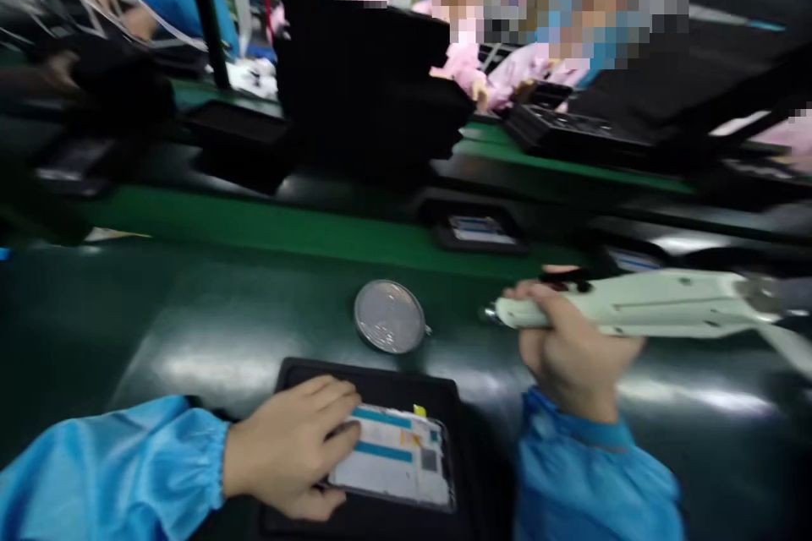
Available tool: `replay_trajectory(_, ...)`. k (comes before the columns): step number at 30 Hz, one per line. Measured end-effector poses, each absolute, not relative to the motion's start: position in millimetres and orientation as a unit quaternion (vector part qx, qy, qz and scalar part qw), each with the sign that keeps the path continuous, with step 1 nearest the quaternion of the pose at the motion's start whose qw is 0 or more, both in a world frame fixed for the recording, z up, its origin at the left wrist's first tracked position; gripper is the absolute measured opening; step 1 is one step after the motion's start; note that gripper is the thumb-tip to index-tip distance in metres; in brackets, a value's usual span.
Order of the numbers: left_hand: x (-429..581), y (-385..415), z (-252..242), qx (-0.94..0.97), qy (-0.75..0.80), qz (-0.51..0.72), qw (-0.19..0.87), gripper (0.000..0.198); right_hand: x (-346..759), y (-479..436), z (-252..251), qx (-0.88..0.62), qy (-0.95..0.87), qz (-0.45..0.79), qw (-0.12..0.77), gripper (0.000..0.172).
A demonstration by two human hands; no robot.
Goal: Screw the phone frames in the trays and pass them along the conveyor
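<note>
at the left, a shiny sky-blue smock sleeve [114, 473] with a gathered cuff is extended inward, and the left hand [288, 448] is laid over the edge of a flat rectangular device with a white, blue-striped back [393, 461]. its fingers [333, 410] are curved and pressed down, neither clenched nor closed around the device. the device is seated in a black rectangular plastic tray [364, 380] on a glossy dark green bench mat [190, 330], and its long axis appears to run across the view, slightly tilted. this downward press is judged to keep the device from shifting in the tray. a small yellow tab [419, 411] is seen at its far edge. just beyond the tray, a round silver metal dish [388, 317] is placed between the hands; its contents cannot be made out. to the right, a pale green electric screwdriver [660, 304] is grasped by the clenched right hand [567, 347], held clear of the tray. its long axis lies nearly level, with the tip pointed left and the body running toward the right edge. a second blue sleeve [589, 473] is seen below it.
</note>
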State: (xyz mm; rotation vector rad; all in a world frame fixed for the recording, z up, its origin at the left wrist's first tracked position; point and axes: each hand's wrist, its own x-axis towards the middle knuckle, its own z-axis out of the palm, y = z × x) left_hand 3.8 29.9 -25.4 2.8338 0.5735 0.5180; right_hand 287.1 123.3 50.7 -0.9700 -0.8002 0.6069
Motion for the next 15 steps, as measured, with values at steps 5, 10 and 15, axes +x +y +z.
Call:
replay_trajectory(5, -4.1, 27.7, -22.1, 0.947, 0.209, 0.208, 0.131, 0.05, 251.9, 102.9, 46.1, -0.461, -0.454, 0.389, 0.656, 0.026)
replay_trajectory(10, -1.8, 24.9, -21.4, 0.947, 0.214, 0.206, 0.124, 0.051, 225.5, 109.3, 29.4, -0.468, -0.474, 0.395, 0.633, 0.022)
replay_trajectory(15, -0.5, 26.8, -21.1, 0.948, 0.213, 0.205, 0.117, 0.051, 210.4, 121.8, 13.2, -0.475, -0.478, 0.39, 0.627, 0.022)
